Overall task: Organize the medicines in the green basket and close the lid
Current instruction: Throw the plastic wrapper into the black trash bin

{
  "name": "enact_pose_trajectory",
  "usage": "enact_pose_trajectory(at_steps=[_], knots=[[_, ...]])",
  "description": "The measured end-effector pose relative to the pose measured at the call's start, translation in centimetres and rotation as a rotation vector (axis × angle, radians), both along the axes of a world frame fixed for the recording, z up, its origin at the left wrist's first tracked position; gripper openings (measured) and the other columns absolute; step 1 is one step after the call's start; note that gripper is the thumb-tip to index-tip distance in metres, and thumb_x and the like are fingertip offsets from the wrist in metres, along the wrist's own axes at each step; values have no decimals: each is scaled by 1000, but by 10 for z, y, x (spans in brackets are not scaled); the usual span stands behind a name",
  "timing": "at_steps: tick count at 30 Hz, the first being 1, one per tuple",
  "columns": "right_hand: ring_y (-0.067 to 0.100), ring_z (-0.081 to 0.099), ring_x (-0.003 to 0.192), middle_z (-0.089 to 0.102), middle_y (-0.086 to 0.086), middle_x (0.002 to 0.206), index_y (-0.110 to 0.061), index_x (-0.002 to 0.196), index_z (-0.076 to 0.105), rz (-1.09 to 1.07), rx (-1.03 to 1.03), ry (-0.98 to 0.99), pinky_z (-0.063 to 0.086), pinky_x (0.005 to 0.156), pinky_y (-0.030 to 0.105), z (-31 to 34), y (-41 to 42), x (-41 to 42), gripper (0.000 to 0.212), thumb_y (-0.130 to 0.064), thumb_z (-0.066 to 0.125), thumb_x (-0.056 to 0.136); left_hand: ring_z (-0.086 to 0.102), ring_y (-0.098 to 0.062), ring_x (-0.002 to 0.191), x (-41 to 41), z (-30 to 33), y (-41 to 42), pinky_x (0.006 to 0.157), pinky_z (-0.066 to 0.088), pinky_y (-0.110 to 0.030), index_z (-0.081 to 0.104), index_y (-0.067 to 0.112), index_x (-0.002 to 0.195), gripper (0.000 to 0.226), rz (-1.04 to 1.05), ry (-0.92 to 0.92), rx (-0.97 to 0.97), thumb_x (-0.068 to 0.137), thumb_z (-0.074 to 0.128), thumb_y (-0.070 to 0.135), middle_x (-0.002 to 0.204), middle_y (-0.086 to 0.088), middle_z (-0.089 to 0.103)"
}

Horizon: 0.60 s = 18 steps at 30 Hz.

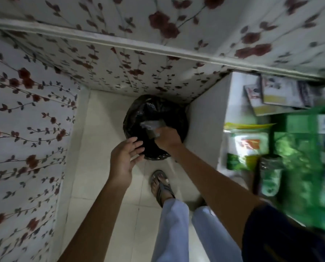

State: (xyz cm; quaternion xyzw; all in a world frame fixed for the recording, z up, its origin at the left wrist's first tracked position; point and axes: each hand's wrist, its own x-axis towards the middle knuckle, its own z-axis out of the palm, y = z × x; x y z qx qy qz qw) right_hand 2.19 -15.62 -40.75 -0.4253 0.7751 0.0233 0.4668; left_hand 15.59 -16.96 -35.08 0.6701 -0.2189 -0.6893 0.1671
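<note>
I look down at a round bin lined with a black bag [137, 118] on the tiled floor. My right hand [166, 138] hovers over the bin's mouth, shut on crumpled clear and grey wrappers [151, 126]. My left hand [124, 160] is open with fingers spread, at the bin's near left rim and holding nothing. The green basket [307, 167] lies blurred at the right edge, with medicine packets [245, 146] and boxes [278, 95] beside it on a white surface.
Walls with flowered paper [25, 120] close in on the left and behind the bin. A white ledge [205, 118] rises right of the bin. My sandalled foot [160, 184] and pale trouser legs stand on the floor tiles just below it.
</note>
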Motion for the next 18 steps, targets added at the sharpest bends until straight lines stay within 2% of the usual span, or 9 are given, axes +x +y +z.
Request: enact_pose_trajectory(at_steps=[3,6,8,10,12,15,16,18], knots=[[22,56,115,62,9,127,-10,120,59,-150,-148,-105,37,88,20,68,16,-6,33,-11,43,91,64,-24,88,-15,38,6,76,51,-34,60,7,107,21,-21,38,-64,92,47,14,102,-13,66],[17,63,99,70,8,110,-9,110,65,-380,-349,-265,43,88,22,140,58,-30,27,-7,50,88,64,-22,83,-41,80,28,77,52,-34,62,11,100,18,-109,56,-119,92,46,12,95,-11,67],[11,61,84,69,3,92,-9,103,67,-516,-466,-346,48,81,21,182,94,-54,22,-6,54,86,63,-22,82,-58,101,50,76,51,-34,63,11,100,20,-189,60,-157,93,44,12,95,-10,68],[14,61,76,66,-2,81,-16,94,68,-633,-515,-440,49,72,22,215,128,-78,19,-10,54,85,63,-22,83,-70,114,71,75,51,-32,64,10,102,22,-276,44,-203,93,44,11,97,-11,68],[16,61,68,65,-3,74,-20,87,67,-806,-576,-557,49,63,23,248,163,-109,19,-6,54,85,63,-21,83,-89,124,98,74,50,-30,65,15,100,20,-372,16,-251,93,46,11,97,-9,68],[13,61,59,69,-5,67,-12,88,68,-1000,-672,-518,49,55,20,276,210,-157,24,4,50,88,64,-15,86,-117,134,136,77,52,-29,65,20,96,17,-502,-40,-322,90,52,11,94,0,68],[12,60,59,69,-5,65,-11,87,68,-1052,-692,-478,49,54,18,282,225,-173,25,5,49,89,64,-9,87,-126,136,147,80,51,-28,65,21,95,16,-541,-65,-359,89,54,12,94,5,68],[9,59,59,69,-7,64,-13,85,67,-1136,-713,-399,48,56,16,287,251,-203,27,5,47,88,59,8,81,-143,139,164,78,46,-15,64,23,94,15,-603,-142,-454,87,56,11,94,7,65]])
